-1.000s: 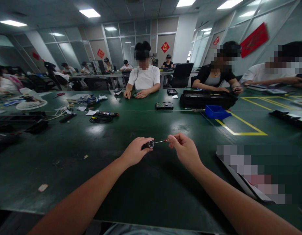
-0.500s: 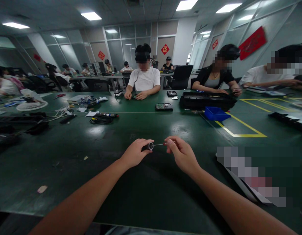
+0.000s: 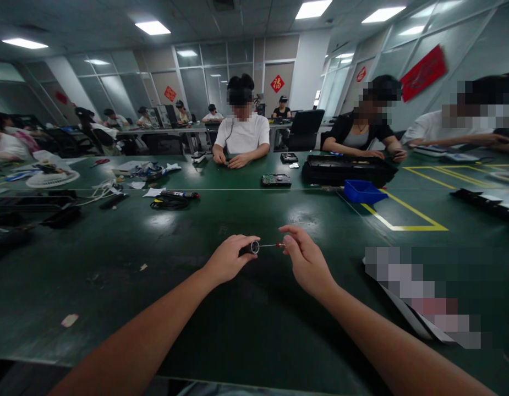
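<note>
My left hand (image 3: 228, 257) is closed around a small black cylinder (image 3: 254, 247) whose silvery round end faces me and to the right. In my right hand (image 3: 307, 258) is a thin screwdriver (image 3: 280, 245) with a red handle, pinched by the thumb while the index finger is lifted off it. The screwdriver's metal shaft points left, and its tip meets the rim of the cylinder's open end. Whether the tip goes inside cannot be made out. Both hands are held above the green table (image 3: 237, 341).
A bundled black cable (image 3: 171, 202), a hard drive (image 3: 276, 180), a blue bin (image 3: 364, 192) and a long black housing (image 3: 349, 169) lie farther back. A partly blurred sheet-like object (image 3: 398, 302) lies at right. Co-workers sit opposite, one a person in white (image 3: 242, 135).
My right index finger has lifted away from the screwdriver handle, and the hand has shifted slightly. My left hand holds the cylinder in nearly the same place.
</note>
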`<state>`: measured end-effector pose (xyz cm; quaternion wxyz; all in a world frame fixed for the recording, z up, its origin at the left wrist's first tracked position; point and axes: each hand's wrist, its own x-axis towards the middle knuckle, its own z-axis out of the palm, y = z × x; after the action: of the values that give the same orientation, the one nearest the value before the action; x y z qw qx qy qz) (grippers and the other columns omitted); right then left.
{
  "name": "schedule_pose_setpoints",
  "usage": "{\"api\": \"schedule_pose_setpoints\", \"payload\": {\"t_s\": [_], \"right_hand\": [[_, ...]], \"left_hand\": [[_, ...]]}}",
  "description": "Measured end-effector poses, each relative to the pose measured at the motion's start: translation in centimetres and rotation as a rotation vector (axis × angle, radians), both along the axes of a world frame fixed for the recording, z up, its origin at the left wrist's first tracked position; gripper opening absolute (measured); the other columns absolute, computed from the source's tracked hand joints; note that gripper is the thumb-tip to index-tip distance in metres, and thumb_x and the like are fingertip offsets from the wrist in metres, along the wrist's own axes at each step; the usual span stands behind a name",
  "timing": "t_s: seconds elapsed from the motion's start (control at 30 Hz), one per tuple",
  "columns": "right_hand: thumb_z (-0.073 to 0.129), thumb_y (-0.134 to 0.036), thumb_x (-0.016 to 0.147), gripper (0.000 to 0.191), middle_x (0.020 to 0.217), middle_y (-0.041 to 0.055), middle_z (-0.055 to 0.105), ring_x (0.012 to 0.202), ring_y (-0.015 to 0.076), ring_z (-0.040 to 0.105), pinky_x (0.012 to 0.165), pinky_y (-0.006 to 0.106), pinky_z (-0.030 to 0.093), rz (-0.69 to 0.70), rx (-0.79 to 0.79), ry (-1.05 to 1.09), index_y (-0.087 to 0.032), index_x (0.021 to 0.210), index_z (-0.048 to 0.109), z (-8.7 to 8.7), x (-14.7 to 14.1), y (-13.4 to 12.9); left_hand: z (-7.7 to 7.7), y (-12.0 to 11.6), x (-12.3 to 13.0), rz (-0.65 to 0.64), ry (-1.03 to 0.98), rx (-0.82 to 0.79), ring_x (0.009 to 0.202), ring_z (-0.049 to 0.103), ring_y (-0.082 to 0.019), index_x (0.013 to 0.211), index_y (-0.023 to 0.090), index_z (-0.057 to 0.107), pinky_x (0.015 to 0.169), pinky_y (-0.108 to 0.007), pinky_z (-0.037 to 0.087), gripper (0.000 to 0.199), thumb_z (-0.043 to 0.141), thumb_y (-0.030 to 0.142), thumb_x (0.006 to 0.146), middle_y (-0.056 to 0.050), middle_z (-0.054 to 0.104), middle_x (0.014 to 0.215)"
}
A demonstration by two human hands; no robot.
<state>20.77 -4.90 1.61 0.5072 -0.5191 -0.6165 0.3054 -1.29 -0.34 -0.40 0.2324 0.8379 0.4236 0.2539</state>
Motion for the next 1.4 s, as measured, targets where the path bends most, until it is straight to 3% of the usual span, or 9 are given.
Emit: {"api": "schedule_pose_setpoints", "payload": {"t_s": [0.17, 0.3, 0.4, 0.5, 0.8, 1.0, 1.4], "right_hand": [[0.064, -0.050, 0.088, 0.029, 0.086, 0.0052, 0.069, 0.082, 0.0216, 0.065, 0.081, 0.039, 0.052, -0.002, -0.067, 0.299, -0.022, 0.095, 0.067, -0.2, -0.3, 0.7], [0.070, -0.055, 0.081, 0.035, 0.082, 0.0035, 0.068, 0.075, 0.0190, 0.064, 0.081, 0.040, 0.055, 0.014, -0.148, 0.599, -0.021, 0.090, 0.068, -0.7, -0.2, 1.7], [0.074, -0.052, 0.079, 0.031, 0.075, 0.0021, 0.064, 0.070, 0.0182, 0.062, 0.077, 0.040, 0.058, 0.010, -0.223, 0.682, -0.022, 0.082, 0.067, -1.1, 0.1, 2.3], [0.071, -0.052, 0.081, 0.030, 0.072, 0.0020, 0.062, 0.068, 0.0191, 0.060, 0.073, 0.040, 0.058, -0.027, -0.254, 0.631, -0.023, 0.078, 0.065, -1.4, 0.5, 2.7], [0.068, -0.060, 0.082, 0.039, 0.083, 0.0026, 0.068, 0.076, 0.0192, 0.065, 0.078, 0.039, 0.055, -0.031, -0.115, 0.472, -0.022, 0.091, 0.066, -1.5, 0.1, 2.2], [0.061, -0.056, 0.089, 0.035, 0.083, 0.0031, 0.068, 0.079, 0.0197, 0.065, 0.080, 0.039, 0.053, -0.006, -0.048, 0.314, -0.021, 0.093, 0.065, -1.1, 0.3, 1.7], [0.057, -0.055, 0.091, 0.035, 0.086, 0.0045, 0.068, 0.081, 0.0212, 0.066, 0.081, 0.042, 0.054, -0.041, -0.032, 0.290, -0.021, 0.098, 0.063, -1.5, 0.2, 1.9]], "left_hand": [[0.0, 0.0, 0.1, 0.013, -0.028, 0.008, 0.111, 0.060, -0.024, 0.131, 0.028, 0.062, 0.101, -0.042, 0.046, 0.039, 0.065, 0.023, 0.092, -0.004, 0.068, 0.118], [0.2, 0.3, 0.2, -0.022, -0.057, 0.104, 0.118, 0.057, -0.022, 0.133, 0.028, 0.060, 0.107, -0.043, 0.044, 0.041, 0.062, 0.019, 0.094, -0.005, 0.065, 0.126], [0.4, 0.4, 0.2, -0.021, -0.013, 0.149, 0.117, 0.056, -0.023, 0.134, 0.029, 0.059, 0.106, -0.044, 0.044, 0.041, 0.061, 0.019, 0.094, -0.005, 0.065, 0.125], [0.4, 0.4, 0.2, 0.009, 0.047, 0.109, 0.112, 0.058, -0.023, 0.134, 0.028, 0.059, 0.102, -0.044, 0.046, 0.040, 0.061, 0.021, 0.094, -0.005, 0.066, 0.120], [0.4, 0.0, 0.3, -0.002, 0.032, 0.062, 0.110, 0.058, -0.023, 0.135, 0.027, 0.059, 0.101, -0.042, 0.045, 0.040, 0.063, 0.024, 0.094, -0.004, 0.068, 0.118], [0.6, 0.0, 0.3, 0.027, 0.030, 0.035, 0.113, 0.059, -0.024, 0.136, 0.027, 0.058, 0.101, -0.041, 0.044, 0.042, 0.066, 0.026, 0.094, -0.004, 0.068, 0.124], [0.8, -0.2, 0.4, 0.036, 0.030, 0.021, 0.117, 0.058, -0.024, 0.135, 0.025, 0.059, 0.103, -0.040, 0.044, 0.042, 0.066, 0.023, 0.093, -0.004, 0.067, 0.127]]}}
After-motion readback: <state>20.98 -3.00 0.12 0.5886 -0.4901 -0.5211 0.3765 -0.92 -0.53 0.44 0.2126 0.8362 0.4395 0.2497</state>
